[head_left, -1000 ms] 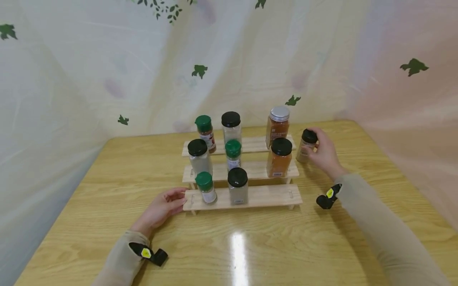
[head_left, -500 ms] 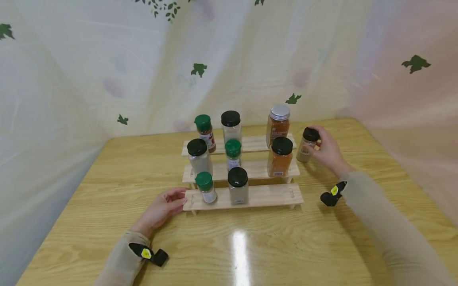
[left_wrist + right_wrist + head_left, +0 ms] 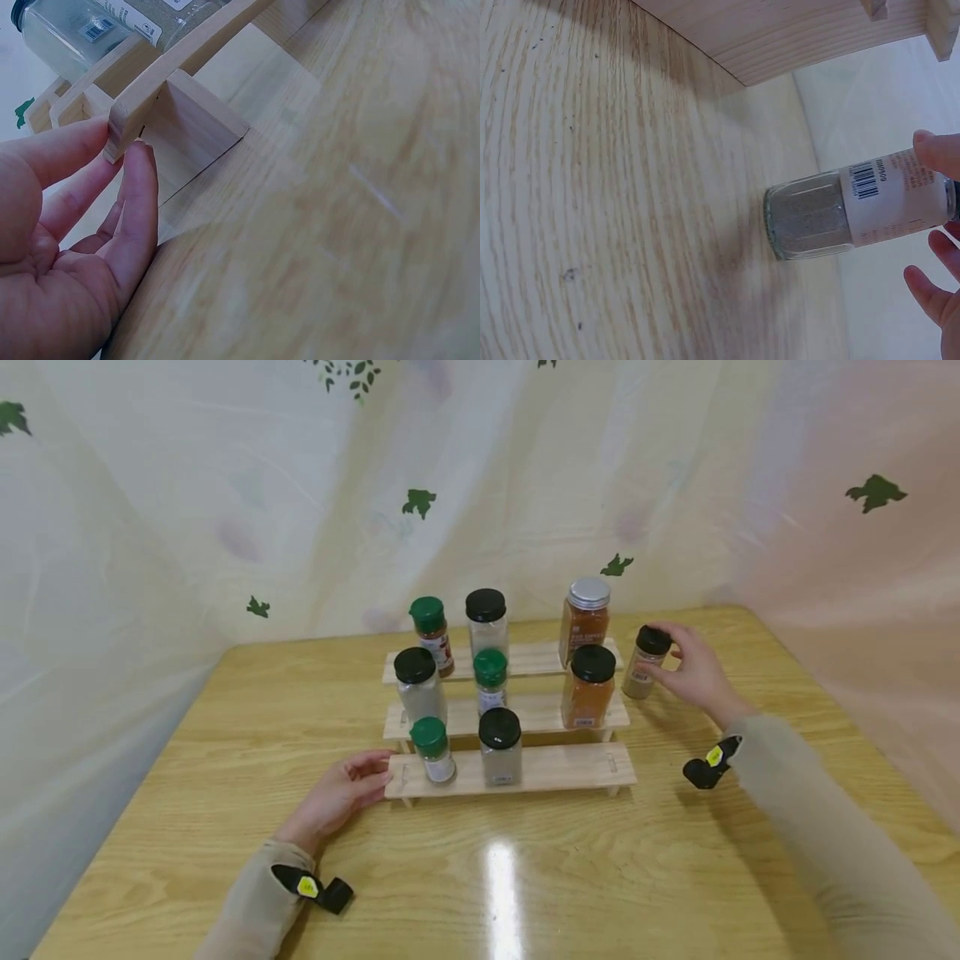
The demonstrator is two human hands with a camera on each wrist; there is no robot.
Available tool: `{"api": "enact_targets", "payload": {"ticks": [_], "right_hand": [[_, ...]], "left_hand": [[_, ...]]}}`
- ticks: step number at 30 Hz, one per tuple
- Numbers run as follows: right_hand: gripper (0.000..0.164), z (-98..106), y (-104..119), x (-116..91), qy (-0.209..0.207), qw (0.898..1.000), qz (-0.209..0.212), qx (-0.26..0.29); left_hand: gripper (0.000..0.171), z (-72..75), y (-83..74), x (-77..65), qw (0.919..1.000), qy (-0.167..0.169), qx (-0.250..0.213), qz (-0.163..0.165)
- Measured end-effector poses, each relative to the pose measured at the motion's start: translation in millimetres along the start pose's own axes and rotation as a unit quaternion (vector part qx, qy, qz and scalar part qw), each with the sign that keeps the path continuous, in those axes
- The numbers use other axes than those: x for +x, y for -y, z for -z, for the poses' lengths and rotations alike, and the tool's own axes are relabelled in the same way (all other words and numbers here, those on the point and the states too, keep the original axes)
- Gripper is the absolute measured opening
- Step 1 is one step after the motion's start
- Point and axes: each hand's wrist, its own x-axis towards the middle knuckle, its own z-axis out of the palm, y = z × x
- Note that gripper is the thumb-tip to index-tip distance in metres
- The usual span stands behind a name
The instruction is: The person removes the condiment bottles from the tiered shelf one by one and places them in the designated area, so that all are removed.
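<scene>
My right hand (image 3: 693, 672) grips a small glass spice jar (image 3: 640, 682) with a black lid, just right of the tiered wooden spice rack (image 3: 564, 768). In the right wrist view the jar's label (image 3: 889, 196) shows a barcode, and powder fills its lower part. The thumb lies on the label; the lid is mostly out of that view. At the left end of the front step, my left hand (image 3: 341, 792) holds the rack. Seen from the left wrist, its fingertips (image 3: 140, 154) pinch the end of the board (image 3: 135, 101) from both sides.
Several jars stand on the three steps: a silver-lidded jar (image 3: 587, 618) at the back, an orange-filled jar (image 3: 589, 689) on the middle step, and a green-capped jar (image 3: 432, 752) in front. A patterned cloth (image 3: 525, 485) hangs behind the wooden table (image 3: 247, 718).
The right hand and its jar have shifted very slightly to the right and back. My left hand keeps its place on the rack's end, and the other jars stay where they were.
</scene>
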Motion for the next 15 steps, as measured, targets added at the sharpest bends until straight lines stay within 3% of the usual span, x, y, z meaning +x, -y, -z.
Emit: {"api": "enact_targets", "payload": {"ticks": [15], "right_hand": [[0.059, 28, 30, -6, -0.017, 0.999, -0.008, 0.027]], "left_hand": [[0.030, -0.2, -1.7, -0.3, 1.0000, 0.005, -0.003, -0.003]]}}
